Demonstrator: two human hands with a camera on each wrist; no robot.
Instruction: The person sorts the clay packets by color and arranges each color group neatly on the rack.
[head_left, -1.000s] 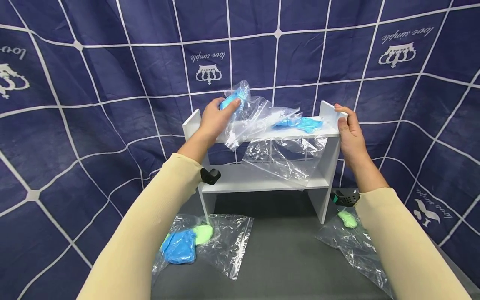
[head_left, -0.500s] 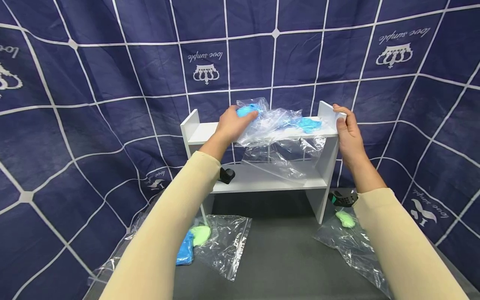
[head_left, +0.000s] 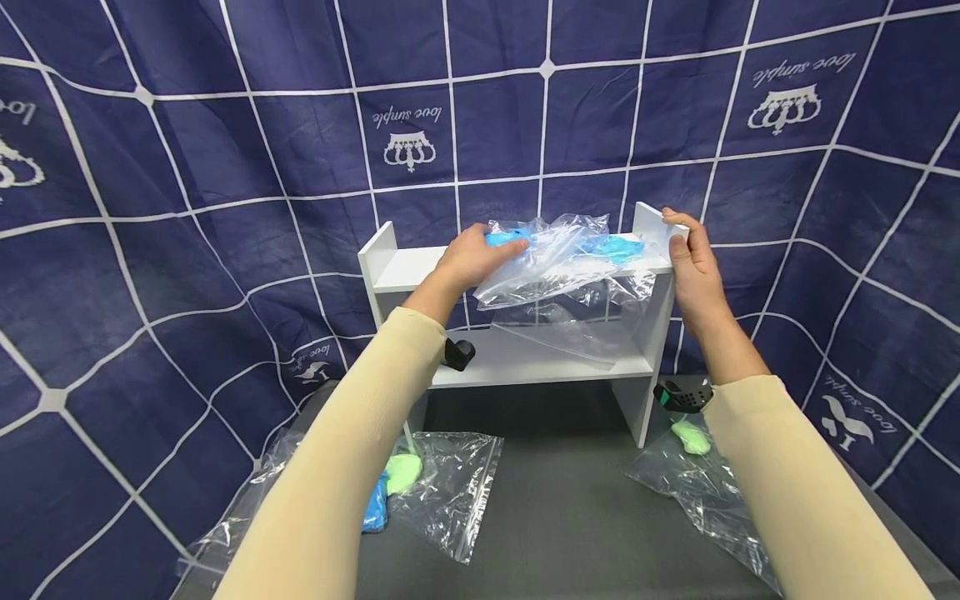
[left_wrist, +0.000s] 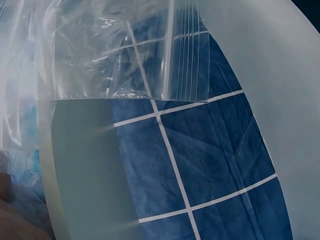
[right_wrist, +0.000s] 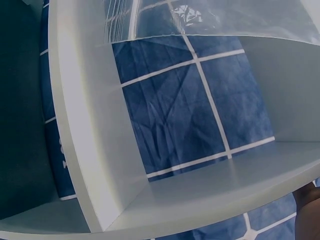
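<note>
In the head view my left hand (head_left: 474, 258) pinches a clear zip bag (head_left: 528, 279) with a soft blue lump (head_left: 504, 237) in it, low over the top board of a white two-tier shelf (head_left: 408, 268). The bag's zip end droops over the front edge; it shows as clear plastic (left_wrist: 135, 60) in the left wrist view. To its right lies another bagged blue lump (head_left: 619, 248), partly covered by the plastic. My right hand (head_left: 697, 271) grips the upper edge of the shelf's right side panel (head_left: 654, 233), thumb in front.
On the dark grey table (head_left: 555, 508), bagged light green lumps lie at the left (head_left: 405, 473) and right (head_left: 692, 437). A blue packet (head_left: 375, 507) is half hidden behind my left sleeve. Clear plastic (head_left: 573, 333) hangs into the lower tier. A blue checked curtain (head_left: 495, 117) surrounds the table.
My left hand has brought the bag with the blue lump down and right onto the top board, its plastic now draping over the front edge. My right hand keeps its grip on the panel.
</note>
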